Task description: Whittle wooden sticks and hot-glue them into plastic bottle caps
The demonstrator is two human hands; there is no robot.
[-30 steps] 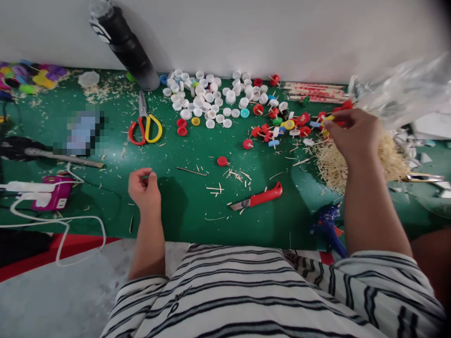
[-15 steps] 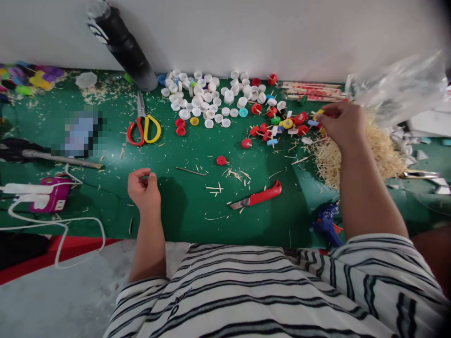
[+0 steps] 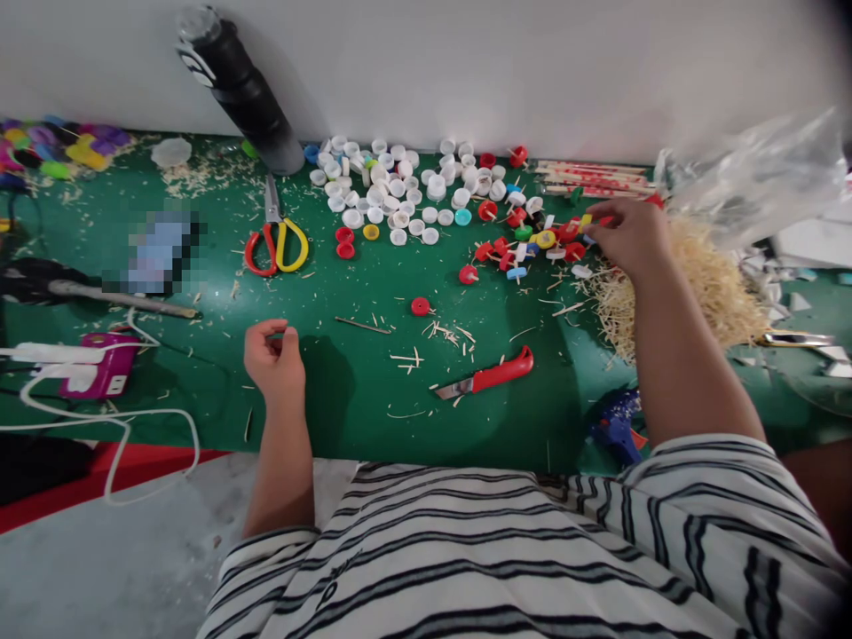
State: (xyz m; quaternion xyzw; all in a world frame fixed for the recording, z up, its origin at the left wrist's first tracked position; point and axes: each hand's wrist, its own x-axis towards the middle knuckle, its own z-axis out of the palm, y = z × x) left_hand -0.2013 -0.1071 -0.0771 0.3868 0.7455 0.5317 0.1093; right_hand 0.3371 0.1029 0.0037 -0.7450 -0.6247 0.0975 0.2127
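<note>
My right hand [image 3: 632, 235] pinches a small yellow bottle cap [image 3: 586, 222] between thumb and fingertips. It is at the right end of a cluster of coloured caps with short sticks through them, such as a red cap [image 3: 468, 274] and a light blue cap [image 3: 516, 273]. Below that wrist lies a heap of pale wood shavings [image 3: 706, 293]. My left hand [image 3: 274, 359] hovers or rests at the table's near left, fingers curled toward the thumb, and nothing shows in it. A single red cap [image 3: 420, 306] lies mid-table, above a red-handled knife [image 3: 502, 368].
Loose white caps [image 3: 399, 191] spread along the wall beside a black bottle [image 3: 256, 98]. Scissors [image 3: 276, 244], a phone [image 3: 161, 253] and a purple power block [image 3: 99, 364] with white cables lie left. At right are red-marked sticks [image 3: 592, 173], a plastic bag [image 3: 752, 182] and a blue glue gun [image 3: 616, 426].
My right hand has moved slightly left and down with the yellow cap, toward the cap cluster. My left hand keeps its curled pose. The view has shifted a little.
</note>
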